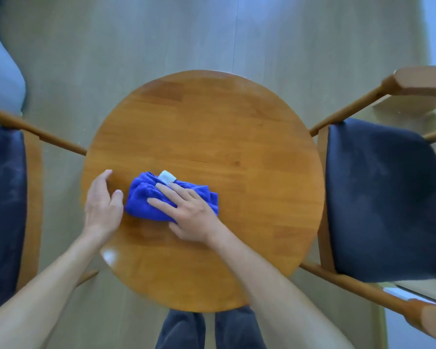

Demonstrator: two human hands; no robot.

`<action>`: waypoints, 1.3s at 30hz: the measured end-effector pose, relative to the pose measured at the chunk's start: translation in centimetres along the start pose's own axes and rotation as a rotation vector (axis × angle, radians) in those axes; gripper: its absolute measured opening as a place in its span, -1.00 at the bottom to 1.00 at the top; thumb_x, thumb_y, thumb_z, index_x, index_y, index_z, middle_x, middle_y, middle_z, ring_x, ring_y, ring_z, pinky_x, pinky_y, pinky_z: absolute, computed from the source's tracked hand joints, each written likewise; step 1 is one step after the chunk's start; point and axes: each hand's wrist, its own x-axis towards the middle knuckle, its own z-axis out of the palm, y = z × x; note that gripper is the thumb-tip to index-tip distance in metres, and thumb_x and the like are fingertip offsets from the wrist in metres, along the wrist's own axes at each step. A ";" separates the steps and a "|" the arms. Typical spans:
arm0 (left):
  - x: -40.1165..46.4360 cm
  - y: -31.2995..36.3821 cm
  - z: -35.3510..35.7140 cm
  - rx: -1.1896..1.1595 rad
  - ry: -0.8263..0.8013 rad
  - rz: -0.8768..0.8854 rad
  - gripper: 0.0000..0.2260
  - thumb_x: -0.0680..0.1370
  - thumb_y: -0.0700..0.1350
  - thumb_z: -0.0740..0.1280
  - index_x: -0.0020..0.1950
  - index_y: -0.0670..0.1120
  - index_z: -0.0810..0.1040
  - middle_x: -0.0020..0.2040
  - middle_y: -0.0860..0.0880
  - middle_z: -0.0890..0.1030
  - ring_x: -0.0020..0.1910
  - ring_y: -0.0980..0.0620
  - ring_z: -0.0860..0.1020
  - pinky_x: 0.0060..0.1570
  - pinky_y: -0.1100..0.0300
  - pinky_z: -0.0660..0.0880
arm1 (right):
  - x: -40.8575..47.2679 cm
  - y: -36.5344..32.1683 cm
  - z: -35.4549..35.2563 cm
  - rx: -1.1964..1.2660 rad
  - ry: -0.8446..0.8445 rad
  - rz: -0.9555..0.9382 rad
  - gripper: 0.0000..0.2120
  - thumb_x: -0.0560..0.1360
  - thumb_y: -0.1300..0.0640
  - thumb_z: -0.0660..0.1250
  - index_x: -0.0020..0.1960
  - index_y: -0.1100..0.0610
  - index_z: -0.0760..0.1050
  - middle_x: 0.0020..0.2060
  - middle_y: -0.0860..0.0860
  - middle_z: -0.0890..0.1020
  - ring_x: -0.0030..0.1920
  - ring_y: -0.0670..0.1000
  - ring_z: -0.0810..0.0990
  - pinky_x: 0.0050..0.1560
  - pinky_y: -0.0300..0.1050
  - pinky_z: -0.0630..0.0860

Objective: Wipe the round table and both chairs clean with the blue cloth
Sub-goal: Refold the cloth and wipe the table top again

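**Blue cloth under your right hand, left of the tabletop's middle**

The blue cloth (146, 200) lies bunched on the round table (237, 137), a little toward the left edge of the tabletop and slightly nearer the edge closest to you than the far one. Your right hand (189, 217) lies flat on top of it, fingers straight and spread, pointing toward the far left; the fingertips reach almost to the cloth's far edge, and the thumb lies along its near edge. A white tag (167, 177) sticks out at the cloth's far edge, just beyond your fingertips; any writing on it is too small to read. The cloth's long axis runs left to right across the tabletop.

Your left hand (102, 202) rests on the wood just beside the cloth's left end, fingers loosely bent and holding nothing.

A chair (383, 197) with a dark blue seat stands at the table's right edge, and another chair (3, 197) at its left edge. Your dark trouser legs (209, 328) show below the near edge.
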 end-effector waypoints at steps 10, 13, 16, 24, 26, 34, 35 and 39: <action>-0.8 1.9 1.5 0.054 -0.023 0.179 -0.61 0.58 -0.23 0.22 0.42 -0.15 0.36 0.47 -0.07 0.33 0.47 -0.02 0.23 0.44 0.07 0.13 | -2.3 19.7 -9.8 0.119 0.564 1.438 -0.41 0.55 0.14 0.18 0.54 0.11 0.10 0.53 0.17 0.10 0.52 0.20 0.05 0.43 0.15 0.06; -1.4 0.8 1.3 0.062 -0.019 0.156 -0.62 0.59 -0.20 0.20 0.42 -0.12 0.35 0.48 -0.03 0.31 0.48 0.01 0.21 0.46 0.07 0.14 | 3.5 18.3 -9.5 0.155 0.575 1.448 -0.38 0.53 0.13 0.16 0.55 0.12 0.05 0.54 0.19 0.05 0.51 0.23 0.03 0.43 0.15 0.07; -1.3 -0.1 1.1 0.053 -0.008 0.137 -0.61 0.60 -0.18 0.19 0.44 -0.10 0.33 0.49 -0.02 0.29 0.48 0.03 0.20 0.47 0.06 0.14 | 10.3 12.8 -7.4 0.110 0.412 1.150 -0.32 0.51 0.06 0.19 0.56 0.12 0.02 0.54 0.19 0.02 0.51 0.23 0.03 0.44 0.15 0.07; 0.6 4.2 2.7 0.026 0.051 0.191 -0.45 0.57 -0.03 0.29 0.53 -0.02 0.21 0.56 -0.06 0.14 0.53 -0.05 0.10 0.48 0.01 0.07 | 8.6 3.0 -5.4 0.574 0.165 0.515 -0.54 0.50 0.22 0.13 0.38 0.11 0.45 0.47 0.07 0.33 0.49 0.03 0.24 0.47 0.07 0.19; 1.7 6.2 4.0 0.090 0.041 0.180 -0.37 0.54 0.13 0.29 0.55 0.10 0.12 0.58 -0.08 0.01 0.55 -0.07 -0.01 0.49 -0.09 -0.03 | 4.2 6.4 -5.4 0.238 0.290 0.578 -0.58 0.49 0.19 0.14 0.31 0.17 0.52 0.42 0.12 0.39 0.46 0.13 0.31 0.42 0.17 0.24; 2.8 9.9 9.4 0.343 0.059 0.330 -0.49 0.47 0.10 0.32 0.41 0.04 0.42 0.53 -0.22 0.11 0.44 -0.27 0.17 0.40 -0.05 0.22 | -2.1 12.0 -0.9 -0.235 0.343 0.508 -0.52 0.58 0.04 0.05 0.44 0.17 0.35 0.48 0.15 0.30 0.49 0.15 0.24 0.46 0.13 0.14; 1.7 10.2 10.3 0.361 0.012 0.424 -0.52 0.45 0.07 0.34 0.37 0.04 0.46 0.52 -0.23 0.17 0.42 -0.27 0.22 0.35 -0.06 0.28 | -2.2 12.1 -1.0 -0.244 0.340 0.512 -0.52 0.58 0.04 0.05 0.44 0.17 0.35 0.48 0.15 0.29 0.48 0.15 0.24 0.46 0.13 0.13; -3.5 9.2 10.8 0.307 -0.075 0.701 -0.63 0.36 -0.10 0.38 0.17 0.04 0.60 0.40 -0.21 0.43 0.24 -0.28 0.46 0.00 -0.01 0.51 | -2.7 12.1 -0.9 -0.250 0.349 0.495 -0.51 0.56 0.05 0.04 0.42 0.21 0.38 0.47 0.16 0.31 0.47 0.16 0.26 0.43 0.16 0.16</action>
